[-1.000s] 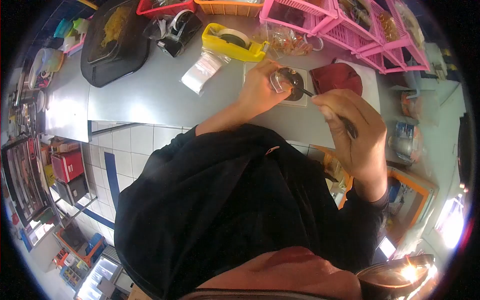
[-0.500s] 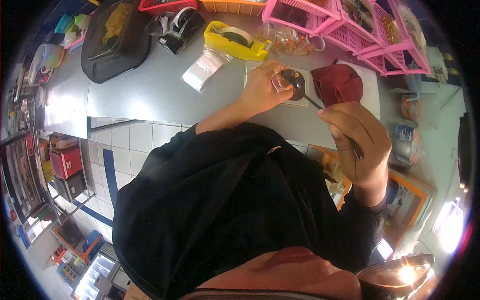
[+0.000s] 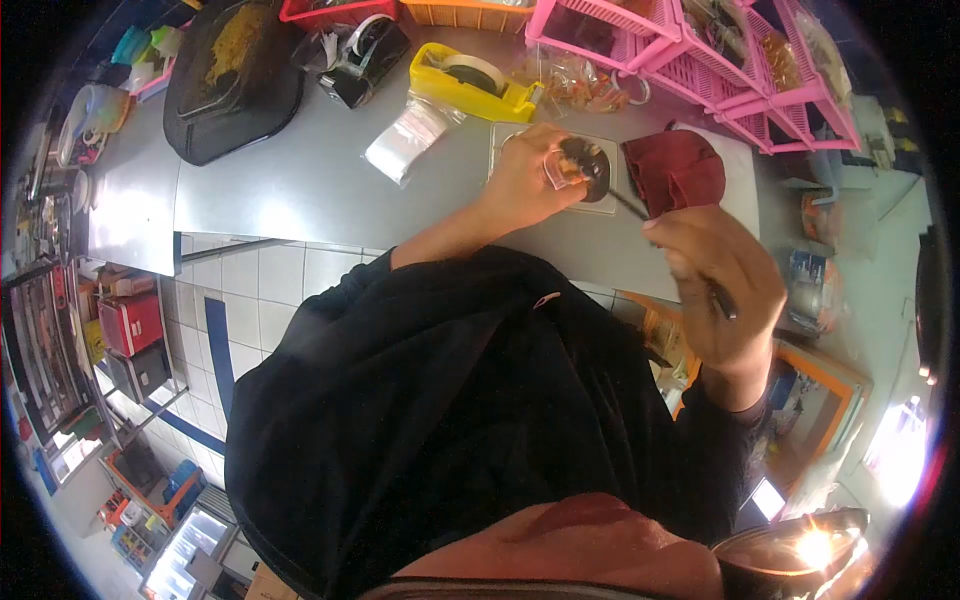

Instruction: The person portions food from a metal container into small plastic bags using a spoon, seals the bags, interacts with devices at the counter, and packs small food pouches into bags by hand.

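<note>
My left hand (image 3: 525,180) is closed around a small clear plastic bag (image 3: 556,170), with dark and orange-brown contents at its mouth. In my closed right hand (image 3: 725,280) is a dark, long-handled spoon (image 3: 628,203). Its handle slants up to the left, and its far end meets the bag's opening, where a dark round shape makes bag and spoon hard to tell apart. Beneath my left hand lies a pale square plate, perhaps a scale (image 3: 597,209). A folded maroon cloth (image 3: 675,170) sits just beyond my right fingertips.
A yellow tape dispenser (image 3: 470,85) and a stack of clear bags (image 3: 408,140) lie on the metal table (image 3: 290,190). Further left stands a black lidded tub (image 3: 235,95). Pink baskets (image 3: 690,60) line the back right. A shiny pan (image 3: 790,555) is at lower right.
My right hand has shifted slightly right and down with the spoon handle. The bag in my left hand has tilted a little, and more orange-brown shows in it.
</note>
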A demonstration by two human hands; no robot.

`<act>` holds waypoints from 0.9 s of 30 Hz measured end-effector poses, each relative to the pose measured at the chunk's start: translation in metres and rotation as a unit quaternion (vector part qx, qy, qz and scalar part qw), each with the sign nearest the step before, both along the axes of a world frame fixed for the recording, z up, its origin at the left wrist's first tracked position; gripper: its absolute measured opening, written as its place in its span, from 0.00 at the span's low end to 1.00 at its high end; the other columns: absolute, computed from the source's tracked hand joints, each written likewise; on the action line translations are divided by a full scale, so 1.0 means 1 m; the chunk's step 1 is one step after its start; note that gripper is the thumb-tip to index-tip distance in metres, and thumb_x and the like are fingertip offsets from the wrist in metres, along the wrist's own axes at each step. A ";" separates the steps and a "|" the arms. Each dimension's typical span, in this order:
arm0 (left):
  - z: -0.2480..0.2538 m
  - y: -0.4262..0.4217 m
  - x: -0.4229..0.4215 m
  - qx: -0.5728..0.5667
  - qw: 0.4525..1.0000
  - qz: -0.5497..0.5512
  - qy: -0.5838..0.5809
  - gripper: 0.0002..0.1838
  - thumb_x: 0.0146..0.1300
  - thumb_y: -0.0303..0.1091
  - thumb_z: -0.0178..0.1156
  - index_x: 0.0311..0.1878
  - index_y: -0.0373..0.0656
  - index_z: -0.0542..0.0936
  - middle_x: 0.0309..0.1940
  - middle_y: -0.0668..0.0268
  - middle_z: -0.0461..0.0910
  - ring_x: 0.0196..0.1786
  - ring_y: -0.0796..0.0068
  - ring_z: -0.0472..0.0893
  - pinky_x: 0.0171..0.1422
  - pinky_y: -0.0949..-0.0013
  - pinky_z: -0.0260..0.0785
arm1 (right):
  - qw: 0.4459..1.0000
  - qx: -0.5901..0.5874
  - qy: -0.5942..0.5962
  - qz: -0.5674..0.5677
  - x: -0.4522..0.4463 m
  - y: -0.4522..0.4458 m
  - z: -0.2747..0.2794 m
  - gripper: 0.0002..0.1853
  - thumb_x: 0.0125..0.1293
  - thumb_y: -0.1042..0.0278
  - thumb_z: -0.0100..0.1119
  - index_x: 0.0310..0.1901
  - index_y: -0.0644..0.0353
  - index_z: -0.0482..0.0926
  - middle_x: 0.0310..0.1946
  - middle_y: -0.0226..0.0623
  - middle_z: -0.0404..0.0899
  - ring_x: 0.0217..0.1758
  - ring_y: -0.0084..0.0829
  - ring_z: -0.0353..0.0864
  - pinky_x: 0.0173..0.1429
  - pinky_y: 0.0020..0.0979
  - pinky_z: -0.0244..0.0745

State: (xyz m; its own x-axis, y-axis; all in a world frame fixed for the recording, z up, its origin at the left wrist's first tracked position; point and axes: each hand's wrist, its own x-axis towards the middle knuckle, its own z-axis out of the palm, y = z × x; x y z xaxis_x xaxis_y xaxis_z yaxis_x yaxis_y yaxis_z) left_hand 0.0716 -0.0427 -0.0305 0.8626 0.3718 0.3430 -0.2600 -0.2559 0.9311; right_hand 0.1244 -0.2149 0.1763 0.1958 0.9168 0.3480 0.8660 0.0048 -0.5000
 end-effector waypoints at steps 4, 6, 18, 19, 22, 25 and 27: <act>0.002 0.001 -0.002 0.014 0.999 0.019 0.040 0.20 0.47 0.24 0.69 0.46 0.39 0.79 0.41 0.64 0.79 0.45 0.76 0.80 0.48 0.72 0.72 | 0.997 0.059 0.033 -0.044 0.003 -0.006 -0.007 0.07 0.57 0.80 0.63 0.38 0.66 0.81 0.32 0.44 0.80 0.33 0.42 0.81 0.39 0.34 0.77; 0.000 0.000 -0.002 0.040 0.998 0.029 0.040 0.20 0.47 0.24 0.70 0.46 0.39 0.79 0.42 0.64 0.80 0.46 0.75 0.80 0.48 0.73 0.72 | 0.994 0.073 0.045 -0.062 0.003 -0.007 -0.010 0.05 0.58 0.80 0.62 0.37 0.67 0.81 0.31 0.44 0.80 0.33 0.41 0.81 0.39 0.33 0.77; -0.006 0.002 -0.001 0.000 0.999 -0.005 0.034 0.20 0.49 0.24 0.68 0.49 0.42 0.80 0.42 0.69 0.79 0.40 0.79 0.77 0.44 0.75 0.69 | 0.895 0.214 0.332 -0.209 0.017 -0.025 -0.036 0.16 0.75 0.68 0.45 0.39 0.73 0.78 0.32 0.47 0.81 0.29 0.33 0.83 0.35 0.29 0.78; -0.016 0.004 0.000 -0.054 0.997 -0.031 0.048 0.20 0.51 0.23 0.67 0.51 0.42 0.79 0.44 0.69 0.79 0.40 0.80 0.77 0.45 0.74 0.69 | 0.894 0.215 0.332 -0.209 0.023 -0.026 -0.042 0.16 0.75 0.68 0.45 0.39 0.73 0.78 0.32 0.47 0.81 0.29 0.33 0.83 0.35 0.29 0.78; 0.004 0.010 -0.003 -0.194 0.971 -0.067 0.122 0.21 0.56 0.22 0.64 0.54 0.41 0.77 0.47 0.67 0.78 0.41 0.79 0.78 0.50 0.71 0.71 | 0.849 0.333 0.380 -0.156 0.039 -0.030 -0.059 0.15 0.75 0.68 0.46 0.42 0.73 0.77 0.31 0.50 0.81 0.28 0.34 0.82 0.32 0.31 0.79; 0.007 0.020 -0.006 -0.370 0.914 -0.071 0.154 0.22 0.58 0.22 0.62 0.57 0.39 0.75 0.51 0.63 0.77 0.44 0.75 0.80 0.57 0.66 0.72 | 0.816 0.375 0.390 -0.203 0.045 -0.032 -0.077 0.15 0.75 0.67 0.46 0.44 0.74 0.76 0.30 0.51 0.81 0.27 0.34 0.81 0.30 0.33 0.79; 0.008 0.027 -0.009 -0.454 0.880 -0.066 0.122 0.22 0.59 0.21 0.61 0.58 0.38 0.74 0.52 0.62 0.76 0.44 0.73 0.81 0.59 0.63 0.73 | 0.818 0.365 0.317 -0.311 0.046 -0.029 -0.101 0.15 0.75 0.66 0.47 0.44 0.72 0.77 0.30 0.49 0.81 0.26 0.32 0.80 0.30 0.30 0.77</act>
State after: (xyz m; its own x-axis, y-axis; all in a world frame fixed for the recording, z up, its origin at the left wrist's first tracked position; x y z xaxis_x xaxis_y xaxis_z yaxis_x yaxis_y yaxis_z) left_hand 0.0625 -0.0160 -0.0230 0.9256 0.2882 -0.2454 0.0042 0.6405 0.7679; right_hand 0.1707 -0.2442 0.0748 0.8987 0.1648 0.4064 0.3822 0.1599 -0.9101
